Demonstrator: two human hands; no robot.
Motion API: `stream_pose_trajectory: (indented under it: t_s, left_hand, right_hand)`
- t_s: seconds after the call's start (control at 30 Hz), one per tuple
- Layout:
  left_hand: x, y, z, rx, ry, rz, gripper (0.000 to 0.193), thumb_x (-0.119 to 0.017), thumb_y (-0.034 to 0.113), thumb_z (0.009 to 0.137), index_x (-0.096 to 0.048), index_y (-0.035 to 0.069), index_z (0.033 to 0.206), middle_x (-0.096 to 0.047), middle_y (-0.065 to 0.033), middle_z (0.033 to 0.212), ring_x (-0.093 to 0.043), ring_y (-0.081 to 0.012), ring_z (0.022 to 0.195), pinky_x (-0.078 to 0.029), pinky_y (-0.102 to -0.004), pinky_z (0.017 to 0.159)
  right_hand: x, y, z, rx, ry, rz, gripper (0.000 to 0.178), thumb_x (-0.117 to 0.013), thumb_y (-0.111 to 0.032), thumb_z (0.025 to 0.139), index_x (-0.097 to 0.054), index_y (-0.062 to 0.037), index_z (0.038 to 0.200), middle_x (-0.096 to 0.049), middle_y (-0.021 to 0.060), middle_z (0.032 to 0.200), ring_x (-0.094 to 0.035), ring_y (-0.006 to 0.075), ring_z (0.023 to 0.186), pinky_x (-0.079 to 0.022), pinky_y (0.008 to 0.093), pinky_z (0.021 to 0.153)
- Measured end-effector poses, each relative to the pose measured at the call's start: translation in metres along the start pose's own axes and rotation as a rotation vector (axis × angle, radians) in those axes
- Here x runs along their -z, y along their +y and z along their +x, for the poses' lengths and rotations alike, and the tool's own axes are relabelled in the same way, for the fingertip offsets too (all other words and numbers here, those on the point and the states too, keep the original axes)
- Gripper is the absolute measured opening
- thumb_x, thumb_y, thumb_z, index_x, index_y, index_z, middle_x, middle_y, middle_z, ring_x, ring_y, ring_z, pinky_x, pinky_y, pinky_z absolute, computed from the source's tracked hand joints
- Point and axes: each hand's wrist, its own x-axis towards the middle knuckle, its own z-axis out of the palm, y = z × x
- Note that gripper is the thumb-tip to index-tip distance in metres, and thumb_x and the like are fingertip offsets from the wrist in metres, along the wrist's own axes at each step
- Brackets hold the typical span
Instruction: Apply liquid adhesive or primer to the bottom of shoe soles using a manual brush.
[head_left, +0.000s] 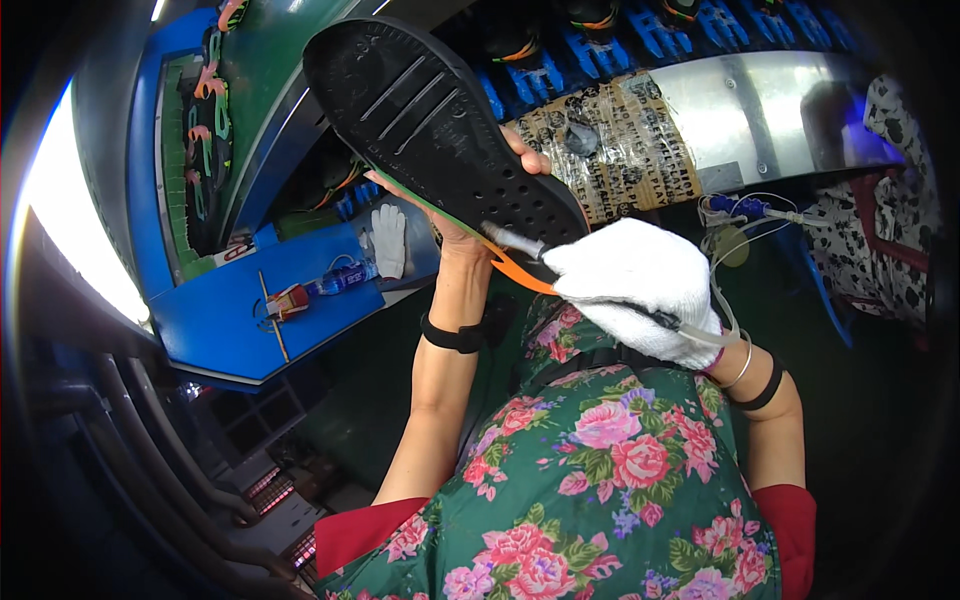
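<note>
My left hand [458, 230] grips a large black shoe sole [430, 110], with fingers wrapped round both of its edges. The sole's molded inner face, with grooves and a cluster of small holes, is turned up toward me. An orange strip [528, 280] runs along its near left edge, turning green farther up. In a white knitted glove, my right hand [640, 285] is closed round a thin brush [515, 240]. The brush tip is at the sole's lower left edge; whether it touches is unclear. A clear tube [728, 300] leads from the back of this hand.
A blue table [220, 335] at left bears a plastic bottle [340, 278], a spare white glove [388, 240] and a small red box on a stick. Ahead runs a metal ledge [750, 110] with a taped cardboard patch [640, 130]. Behind it stand blue holders [600, 55] with dark shoes.
</note>
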Motion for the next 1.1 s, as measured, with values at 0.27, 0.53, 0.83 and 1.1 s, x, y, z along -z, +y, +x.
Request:
stream_pose_trajectory:
  t_s: [0.27,0.53,0.83,1.1]
  left_hand:
    - [-0.020,0.001,0.009,-0.083,-0.021,0.026,0.105,-0.051,0.094,0.079,-0.061,-0.005,0.113,-0.065,-0.0147,0.100,-0.066,-0.0299,0.095,-0.055,-0.0441,0.092]
    - [-0.022,0.007,0.018,-0.090,-0.083,0.033,0.077,-0.056,0.068,0.098,-0.061,-0.007,0.114,-0.064,-0.0143,0.102,-0.067,-0.0272,0.095,-0.054,-0.0448,0.093]
    - [-0.013,0.014,0.031,-0.110,-0.182,0.179,0.080,-0.055,0.071,0.097,-0.062,-0.006,0.115,-0.065,-0.0149,0.104,-0.068,-0.0281,0.095,-0.054,-0.0456,0.093]
    - [-0.012,0.015,0.040,-0.068,-0.112,0.166,0.110,-0.049,0.097,0.076,-0.064,-0.005,0.114,-0.066,-0.0150,0.100,-0.068,-0.0281,0.092,-0.054,-0.0455,0.091]
  right_hand:
    - [0.004,0.004,-0.003,-0.037,-0.059,0.070,0.027,-0.082,-0.002,0.080,-0.080,-0.0085,0.107,-0.079,0.0108,0.107,-0.075,0.0271,0.091,-0.060,0.0362,0.079]
    - [0.006,0.004,-0.003,-0.019,-0.062,0.025,0.026,-0.081,-0.002,0.080,-0.080,-0.0067,0.106,-0.079,0.0105,0.107,-0.075,0.0274,0.091,-0.060,0.0372,0.079]
    - [0.013,0.007,0.002,-0.014,-0.048,0.001,0.027,-0.082,-0.004,0.080,-0.080,-0.0063,0.106,-0.079,0.0103,0.105,-0.075,0.0274,0.090,-0.061,0.0372,0.077]
    - [0.011,0.007,0.001,0.049,-0.074,-0.073,0.030,-0.080,-0.002,0.079,-0.079,-0.0061,0.108,-0.079,0.0094,0.109,-0.075,0.0269,0.089,-0.061,0.0366,0.077]
